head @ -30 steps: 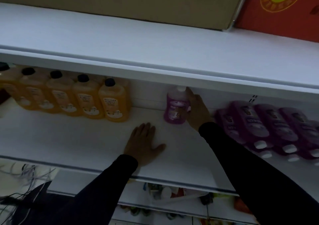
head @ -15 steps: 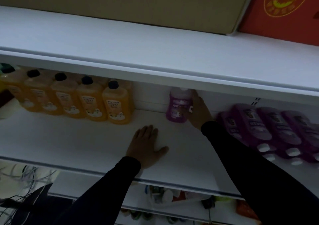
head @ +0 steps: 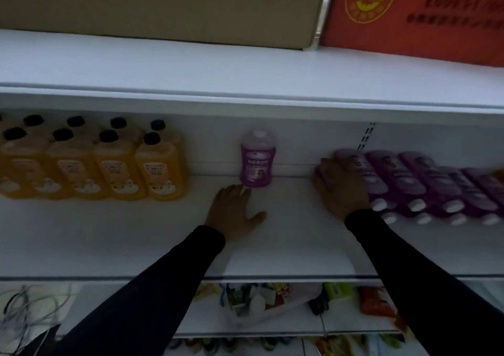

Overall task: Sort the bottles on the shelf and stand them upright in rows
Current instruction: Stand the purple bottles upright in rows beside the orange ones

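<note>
So the one purple bottle (head: 256,162) standing upright at the back of the shelf (head: 286,246) is basically the anchor here, looks like the start of a purple row. Left of it, with a gap between, the orange bottles (head: 92,164) are already upright in two neat rows, black caps up. Right of it, well apart, a bunch of lying purple bottles (head: 425,183) are flat on their sides with the white caps pointing toward the shelf's front edge, so those are what's left to stand up. The left hand (head: 234,213) is just in front of the standing bottle, palm flat on the shelf, fingers spread and holding nothing, probably just bracing. The right hand (head: 341,189) is to its right, draped over the nearest lying bottle with fingers curled onto it, but I can't tell if it's actually gripped yet. My guess is that one gets lifted and stood next to the anchor bottle.
</note>
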The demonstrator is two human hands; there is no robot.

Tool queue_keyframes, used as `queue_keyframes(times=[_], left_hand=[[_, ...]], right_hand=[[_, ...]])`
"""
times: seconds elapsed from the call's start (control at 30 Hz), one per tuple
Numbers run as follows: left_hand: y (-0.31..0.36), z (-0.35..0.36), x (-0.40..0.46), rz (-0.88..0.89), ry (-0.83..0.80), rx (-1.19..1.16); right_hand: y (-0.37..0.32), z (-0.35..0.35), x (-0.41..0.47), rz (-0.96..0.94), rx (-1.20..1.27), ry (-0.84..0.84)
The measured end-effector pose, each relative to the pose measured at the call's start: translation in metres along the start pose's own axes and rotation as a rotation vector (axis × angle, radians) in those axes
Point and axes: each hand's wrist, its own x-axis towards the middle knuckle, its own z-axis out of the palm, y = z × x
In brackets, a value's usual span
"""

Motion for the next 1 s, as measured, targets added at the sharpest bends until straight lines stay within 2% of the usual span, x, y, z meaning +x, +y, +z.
queue_keyframes(times=[0.03, 0.07, 0.13, 0.2, 0.43, 0.6, 0.77, 0.9, 1.0], left_hand=[[0.008, -0.003, 0.002, 0.022, 0.024, 0.002], [0.017, -0.004, 0.004, 0.043, 0.043, -0.002], [0.033, -0.004, 0.007, 0.065, 0.077, -0.025], [0.051, -0.002, 0.009, 0.060, 0.099, -0.046], [0.110, 0.006, 0.012, -0.053, 0.084, -0.158], [0.144, 0.009, 0.011, -0.133, 0.068, -0.243], [0.156, 0.010, 0.005, -0.179, 0.037, -0.287], [0.151, 0.006, 0.005, -0.142, 0.037, -0.264], [0.146, 0.000, 0.010, -0.090, 0.105, -0.256]], right_hand=[[0.007, -0.007, 0.001, -0.006, -0.070, 0.095], [0.015, -0.014, 0.001, 0.073, -0.095, 0.117], [0.030, -0.022, -0.002, 0.283, -0.123, -0.058], [0.049, -0.021, -0.010, 0.339, -0.162, -0.220], [0.079, -0.025, -0.013, 0.204, -0.129, -0.360], [0.080, -0.029, -0.028, 0.057, 0.124, -0.193], [0.092, -0.032, -0.039, 0.027, 0.274, -0.269], [0.089, -0.051, -0.035, -0.014, 0.359, -0.214], [0.073, -0.071, -0.025, -0.090, 0.401, -0.214]])
